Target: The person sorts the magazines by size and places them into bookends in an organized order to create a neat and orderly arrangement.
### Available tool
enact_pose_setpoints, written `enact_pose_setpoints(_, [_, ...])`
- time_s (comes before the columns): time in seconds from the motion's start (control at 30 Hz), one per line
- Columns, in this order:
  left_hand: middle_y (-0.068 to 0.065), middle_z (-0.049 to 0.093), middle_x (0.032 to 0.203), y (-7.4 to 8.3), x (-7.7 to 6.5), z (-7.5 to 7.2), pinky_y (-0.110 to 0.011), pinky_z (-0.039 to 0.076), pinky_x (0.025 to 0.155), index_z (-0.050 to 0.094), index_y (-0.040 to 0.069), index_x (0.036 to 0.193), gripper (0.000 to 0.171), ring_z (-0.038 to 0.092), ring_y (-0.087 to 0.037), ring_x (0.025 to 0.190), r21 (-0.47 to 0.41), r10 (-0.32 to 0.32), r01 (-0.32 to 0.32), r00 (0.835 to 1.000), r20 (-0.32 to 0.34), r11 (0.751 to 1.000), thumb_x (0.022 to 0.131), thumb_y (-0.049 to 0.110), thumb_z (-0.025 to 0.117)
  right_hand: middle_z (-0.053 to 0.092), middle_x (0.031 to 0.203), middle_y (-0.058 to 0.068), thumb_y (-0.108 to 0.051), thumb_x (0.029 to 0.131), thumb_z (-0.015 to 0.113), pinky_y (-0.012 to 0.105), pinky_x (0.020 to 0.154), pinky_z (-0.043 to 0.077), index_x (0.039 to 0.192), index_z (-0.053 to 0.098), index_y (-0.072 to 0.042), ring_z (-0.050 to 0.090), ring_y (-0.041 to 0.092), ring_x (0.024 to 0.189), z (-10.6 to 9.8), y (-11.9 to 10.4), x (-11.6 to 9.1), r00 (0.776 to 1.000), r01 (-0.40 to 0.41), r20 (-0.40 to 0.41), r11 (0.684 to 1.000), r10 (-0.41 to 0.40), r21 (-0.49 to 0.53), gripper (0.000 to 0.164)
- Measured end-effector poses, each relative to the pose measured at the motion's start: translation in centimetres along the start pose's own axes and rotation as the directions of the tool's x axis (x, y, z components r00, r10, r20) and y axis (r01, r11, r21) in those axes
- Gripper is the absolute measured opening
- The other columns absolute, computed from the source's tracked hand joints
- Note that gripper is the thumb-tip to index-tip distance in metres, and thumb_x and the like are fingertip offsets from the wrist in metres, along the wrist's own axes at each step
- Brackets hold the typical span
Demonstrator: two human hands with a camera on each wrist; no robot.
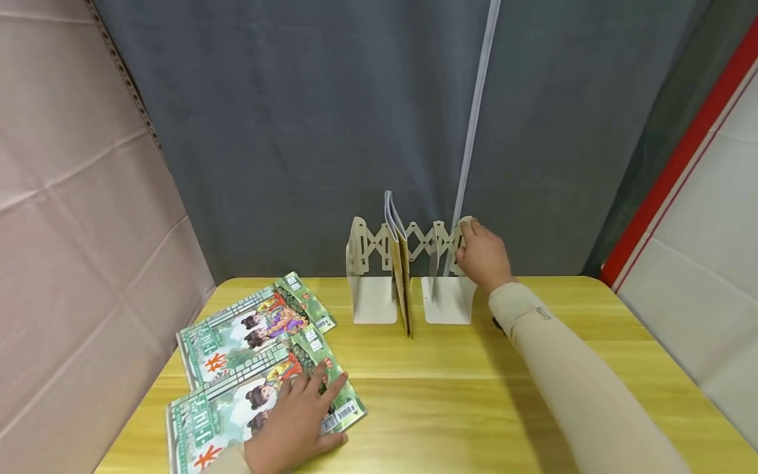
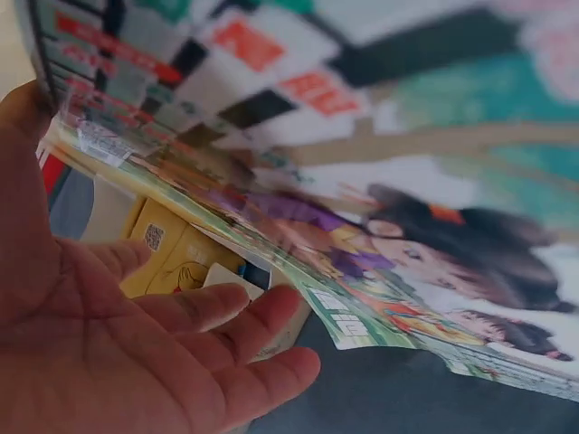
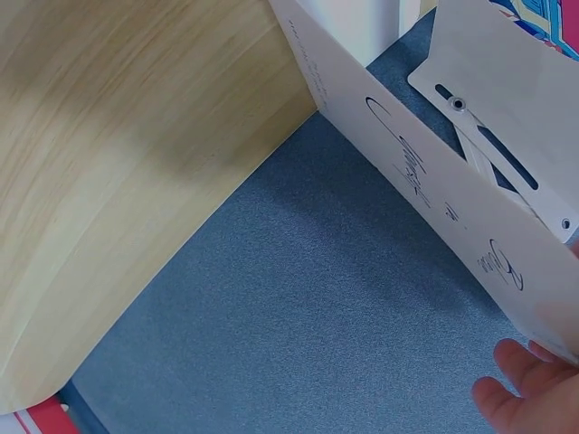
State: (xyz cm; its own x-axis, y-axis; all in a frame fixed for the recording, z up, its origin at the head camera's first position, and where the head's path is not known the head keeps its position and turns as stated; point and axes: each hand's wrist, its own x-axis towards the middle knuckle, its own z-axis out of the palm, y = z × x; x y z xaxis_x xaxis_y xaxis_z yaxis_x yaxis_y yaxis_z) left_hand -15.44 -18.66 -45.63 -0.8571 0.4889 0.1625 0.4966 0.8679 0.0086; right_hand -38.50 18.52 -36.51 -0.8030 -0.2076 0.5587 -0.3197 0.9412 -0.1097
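Observation:
A white expandable bookend [image 1: 448,299] stands at the back of the table, lattice bars joining its panels. The right hand [image 1: 484,255] pinches the top of its right end panel [image 3: 425,181], which has dark script on its outer face. Upright between the inner panels are thin books [image 1: 400,276] with a yellow cover [image 2: 181,253]. At the near left, the left hand [image 1: 302,418] lies with fingers spread on the nearer green illustrated magazine [image 1: 195,421], by its right edge. Behind it, partly overlapped, lies a matching magazine [image 1: 237,329].
The wooden table [image 1: 438,395] ends at a dark grey curtain [image 1: 331,131] behind the bookend. A pale cloth wall [image 1: 89,230] borders the left side. On the right is a white panel with a red strip [image 1: 681,164].

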Motion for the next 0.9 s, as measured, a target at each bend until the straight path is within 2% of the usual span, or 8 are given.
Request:
enact_pose_setpoints(0.2, [-0.027,0.044,0.145,0.1,0.7,0.4,-0.063,0.047,0.086,0.049,0.019,0.148,0.087,0.057,-0.047,0.106,0.042,0.039,-0.040,0.999,0.016,0.998,0.081,0.073,0.060,0.047,0.142,0.031,-0.009,0.090,0.058,0.059,0.096,0.045,0.140,0.049,0.006,0.053,0.045,0.123,0.0,-0.1,-0.3,1.000,-0.008,0.005,1.000,0.008,-0.001,0.053])
enact_pose_setpoints(0.3, [-0.027,0.050,0.139,0.1,1.1,0.6,-0.056,0.053,0.078,0.051,0.021,0.146,0.082,0.060,-0.045,0.097,0.080,0.077,-0.076,0.997,-0.009,0.994,0.082,0.071,0.061,0.046,0.142,0.031,-0.008,0.090,0.059,0.059,0.095,0.046,0.140,0.049,0.006,0.054,0.045,0.121,0.1,0.0,-0.2,1.000,0.000,-0.001,1.000,0.000,-0.004,0.053])
enact_pose_setpoints(0.4, [-0.025,0.055,0.134,0.3,1.5,0.8,-0.050,0.055,0.069,0.053,0.024,0.145,0.077,0.062,-0.044,0.092,0.123,0.093,-0.088,0.995,-0.031,0.988,0.082,0.066,0.064,0.047,0.142,0.031,-0.008,0.089,0.060,0.059,0.093,0.047,0.139,0.049,0.006,0.056,0.046,0.118,0.1,0.1,0.0,1.000,0.007,-0.017,1.000,-0.007,-0.005,0.053])
enact_pose_setpoints(0.57, [-0.023,0.058,0.132,0.9,2.0,0.8,-0.047,0.053,0.056,0.054,0.028,0.144,0.068,0.061,-0.051,0.089,0.153,0.108,-0.109,0.994,0.012,0.982,0.081,0.051,0.064,0.049,0.141,0.030,-0.008,0.089,0.060,0.060,0.087,0.049,0.138,0.050,0.006,0.061,0.046,0.105,0.3,0.2,0.2,1.000,0.007,-0.025,1.000,-0.007,-0.010,0.052])
enact_pose_setpoints(0.63, [-0.023,0.058,0.132,1.2,2.2,0.7,-0.047,0.053,0.055,0.055,0.027,0.142,0.065,0.060,-0.054,0.087,0.176,0.120,-0.124,0.992,0.030,0.977,0.080,0.045,0.064,0.049,0.141,0.030,-0.009,0.089,0.059,0.059,0.085,0.049,0.139,0.050,0.006,0.063,0.046,0.098,0.4,0.2,0.2,1.000,0.006,-0.023,1.000,-0.007,-0.014,0.053])
enact_pose_setpoints(0.73, [-0.022,0.059,0.131,1.4,2.3,0.6,-0.046,0.054,0.056,0.060,0.022,0.135,0.059,0.062,-0.050,0.083,0.228,0.135,-0.138,0.990,0.029,0.964,0.080,0.042,0.065,0.048,0.141,0.030,-0.009,0.090,0.058,0.059,0.085,0.049,0.139,0.049,0.006,0.063,0.046,0.095,0.2,0.1,0.3,1.000,-0.001,-0.011,1.000,0.001,-0.010,0.052])
enact_pose_setpoints(0.9, [-0.019,0.059,0.130,1.3,2.6,0.8,-0.045,0.054,0.060,0.061,0.019,0.121,0.052,0.062,-0.043,0.077,0.279,0.151,-0.146,0.988,0.004,0.949,0.078,0.047,0.069,0.047,0.143,0.030,-0.010,0.090,0.058,0.059,0.089,0.048,0.141,0.048,0.005,0.062,0.046,0.101,0.0,0.0,0.2,1.000,-0.019,0.009,1.000,0.019,-0.004,0.053])
